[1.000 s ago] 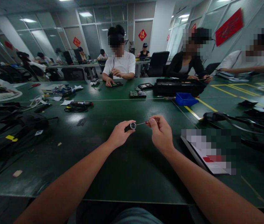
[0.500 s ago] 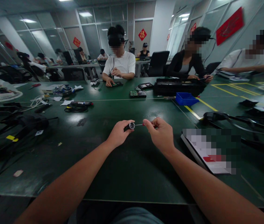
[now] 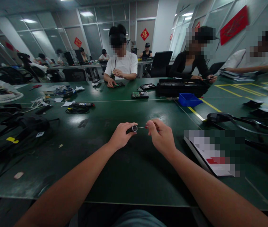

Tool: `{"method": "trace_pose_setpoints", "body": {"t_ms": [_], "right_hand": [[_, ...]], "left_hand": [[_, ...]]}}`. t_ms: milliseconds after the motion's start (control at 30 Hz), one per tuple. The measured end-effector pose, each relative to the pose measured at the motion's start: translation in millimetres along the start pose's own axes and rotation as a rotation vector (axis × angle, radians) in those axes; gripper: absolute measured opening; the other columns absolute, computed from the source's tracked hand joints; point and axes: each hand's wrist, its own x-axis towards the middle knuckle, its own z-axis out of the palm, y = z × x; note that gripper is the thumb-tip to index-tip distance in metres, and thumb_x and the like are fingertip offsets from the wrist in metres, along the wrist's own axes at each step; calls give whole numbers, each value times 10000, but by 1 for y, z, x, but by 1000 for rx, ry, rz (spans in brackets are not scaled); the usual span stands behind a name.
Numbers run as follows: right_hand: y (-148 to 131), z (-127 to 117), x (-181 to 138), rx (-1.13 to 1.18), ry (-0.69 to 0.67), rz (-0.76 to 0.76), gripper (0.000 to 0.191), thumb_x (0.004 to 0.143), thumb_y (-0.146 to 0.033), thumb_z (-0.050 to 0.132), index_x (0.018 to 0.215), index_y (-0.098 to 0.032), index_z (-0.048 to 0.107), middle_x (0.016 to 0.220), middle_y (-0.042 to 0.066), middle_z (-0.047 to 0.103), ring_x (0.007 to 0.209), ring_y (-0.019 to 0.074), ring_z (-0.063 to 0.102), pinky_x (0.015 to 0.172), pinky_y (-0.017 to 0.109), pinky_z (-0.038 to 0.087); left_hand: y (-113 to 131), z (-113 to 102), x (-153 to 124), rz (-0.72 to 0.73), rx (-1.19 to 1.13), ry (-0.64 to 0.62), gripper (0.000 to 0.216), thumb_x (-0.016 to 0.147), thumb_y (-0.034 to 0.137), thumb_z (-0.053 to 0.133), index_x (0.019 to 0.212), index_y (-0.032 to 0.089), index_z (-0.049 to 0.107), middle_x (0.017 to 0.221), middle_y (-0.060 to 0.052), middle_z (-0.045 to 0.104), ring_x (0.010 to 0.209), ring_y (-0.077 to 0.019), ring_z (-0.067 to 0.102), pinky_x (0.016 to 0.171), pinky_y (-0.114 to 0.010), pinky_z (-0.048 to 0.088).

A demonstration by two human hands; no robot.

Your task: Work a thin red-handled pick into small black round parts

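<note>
My left hand (image 3: 121, 135) is closed around a small black cylinder with a silver ring at its end (image 3: 133, 129), held just above the green table (image 3: 129, 170). My right hand (image 3: 161, 137) pinches a thin screwdriver (image 3: 143, 127) whose red handle is mostly hidden under the fingers. The metal shaft points left and its tip meets the ring end of the cylinder. Both hands hover over the middle of the table, close together.
A paper sheet (image 3: 213, 154) lies to the right, with black cables (image 3: 230, 121) behind it. Black bags and cords (image 3: 17, 129) crowd the left. A blue bin (image 3: 188, 100), a black case (image 3: 181, 87) and circuit boards (image 3: 139, 95) sit farther back. Other people work across the table.
My right hand has slid left along the screwdriver, covering more of the red handle, and its fingers have shifted their grip. The left hand and cylinder have barely moved.
</note>
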Motion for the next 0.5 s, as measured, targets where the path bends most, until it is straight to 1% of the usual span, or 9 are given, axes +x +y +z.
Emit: {"method": "trace_pose_setpoints", "body": {"t_ms": [67,133,200,267,367,433,500], "right_hand": [[1,0,0,-37,13,16,317,1010,-428,441,863,-234,644,647,-5,634,581,171,589,592,313,404],[3,1,-1,-30,13,9,246,1008,-369,436,974,-228,635,720,4,662,621,176,602,611,317,412],[6,2,-2,23,8,7,202,992,-313,444,1092,-227,596,796,12,674,679,184,619,645,324,435],[9,4,-3,130,34,33,194,972,-297,475,1132,-230,564,842,16,677,746,192,636,689,334,466],[12,8,-1,317,100,99,165,943,-347,551,1048,-226,591,866,26,688,798,196,654,746,355,506],[13,11,1,421,128,149,193,930,-400,578,973,-219,628,843,28,690,775,189,654,753,363,519],[16,13,5,533,159,220,242,916,-449,594,933,-215,651,814,24,683,739,180,647,742,363,526]], "left_hand": [[-2,1,0,10,2,2,372,900,240,678,1271,266,654,1218,-57,699,1142,-262,607,1053,-476,412],[-4,1,0,16,-3,12,374,901,246,678,1273,263,652,1227,-62,695,1154,-265,602,1054,-475,412],[-5,1,0,14,-7,17,383,901,249,677,1283,265,647,1238,-64,690,1164,-268,600,1048,-470,418],[-5,2,1,4,-4,19,393,900,242,679,1290,267,642,1241,-63,687,1165,-267,600,1045,-463,422],[0,2,1,-22,3,25,394,893,221,686,1283,256,644,1215,-58,695,1142,-257,611,1043,-448,430],[3,2,0,-39,-9,38,391,893,211,684,1280,245,642,1211,-55,696,1143,-249,613,1047,-436,434],[6,0,0,-29,-30,47,397,899,211,678,1292,245,632,1250,-53,684,1185,-243,599,1066,-429,429]]}}
